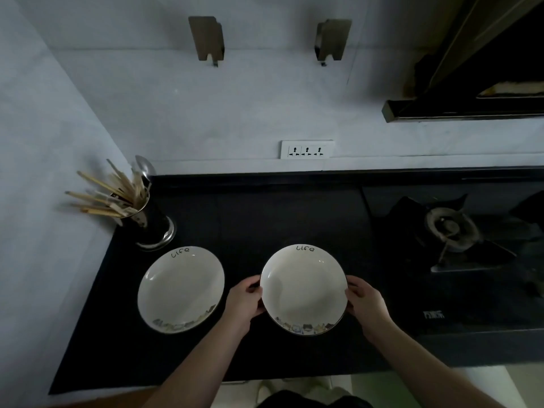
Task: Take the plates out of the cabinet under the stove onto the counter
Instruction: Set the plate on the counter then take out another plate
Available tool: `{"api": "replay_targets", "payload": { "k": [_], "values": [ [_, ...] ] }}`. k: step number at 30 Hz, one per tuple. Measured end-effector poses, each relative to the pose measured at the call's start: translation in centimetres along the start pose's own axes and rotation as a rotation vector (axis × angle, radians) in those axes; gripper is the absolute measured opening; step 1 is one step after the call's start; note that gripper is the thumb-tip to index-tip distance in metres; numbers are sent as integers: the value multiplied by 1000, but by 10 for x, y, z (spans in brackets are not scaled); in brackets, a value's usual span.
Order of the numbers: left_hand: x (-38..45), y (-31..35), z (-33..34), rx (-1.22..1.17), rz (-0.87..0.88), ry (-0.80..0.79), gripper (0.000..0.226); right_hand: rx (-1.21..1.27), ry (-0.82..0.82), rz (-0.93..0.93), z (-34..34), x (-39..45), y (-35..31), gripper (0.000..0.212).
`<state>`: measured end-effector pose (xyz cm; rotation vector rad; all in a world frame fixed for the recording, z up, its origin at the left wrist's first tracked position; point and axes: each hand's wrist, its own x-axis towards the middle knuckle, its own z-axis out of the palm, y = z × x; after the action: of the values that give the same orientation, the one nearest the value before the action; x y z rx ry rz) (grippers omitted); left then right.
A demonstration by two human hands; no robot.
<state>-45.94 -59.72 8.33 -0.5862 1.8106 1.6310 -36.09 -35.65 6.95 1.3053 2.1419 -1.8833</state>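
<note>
We see a long black stone counter (265,216) running under a pale grey marbled wall (235,107), with a dark angled range hood (477,83) hanging at the upper right. Set into the counter on the right is a black glass gas stove (459,245) with a round metal burner (450,228). On the counter at the left lies a shallow white ceramic plate (181,290) with the word "life" written at its far rim and a band of small coloured pictures along its near rim. A second white plate of the same pattern (303,290) sits in the middle, just beside the first but apart from it; whether it rests on the counter or is held just above it we cannot tell. Our left hand (245,301) grasps this second plate at its left edge, thumb over the rim, and our right hand (366,300) grasps its right edge the same way. Behind the first plate, in the counter's corner, stands a dark cylindrical utensil holder (154,228) on a shiny metal base, filled with wooden chopsticks (103,198) and a steel spoon (144,166). A white three-way wall socket (307,149) sits on the wall, and two brown metal brackets (207,38) are fixed higher up.
</note>
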Motion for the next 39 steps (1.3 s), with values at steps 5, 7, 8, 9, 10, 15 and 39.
{"api": "replay_targets", "payload": {
  "k": [5, 7, 8, 9, 10, 15, 39],
  "values": [
    [11, 2, 16, -2, -29, 50, 36, -45, 10, -7, 0, 21, -2, 22],
    [13, 2, 21, 0, -40, 57, 37, -61, 5, -1, -1, 29, -1, 22],
    [14, 2, 23, -1, -41, 61, 37, -67, 1, 0, -3, 33, -1, 22],
    [15, 2, 25, -3, -40, 66, 37, -70, -5, -2, -4, 37, 0, 22],
    [16, 2, 27, -3, -41, 74, 37, -68, -14, -3, -6, 40, 1, 23],
    [20, 2, 37, 24, -57, 112, 39, -109, -24, 6, -7, 58, 1, 28],
    [1, 10, 40, 757, 245, 287, 34, -573, -123, -138, -23, 75, -16, 47]
  ]
}}
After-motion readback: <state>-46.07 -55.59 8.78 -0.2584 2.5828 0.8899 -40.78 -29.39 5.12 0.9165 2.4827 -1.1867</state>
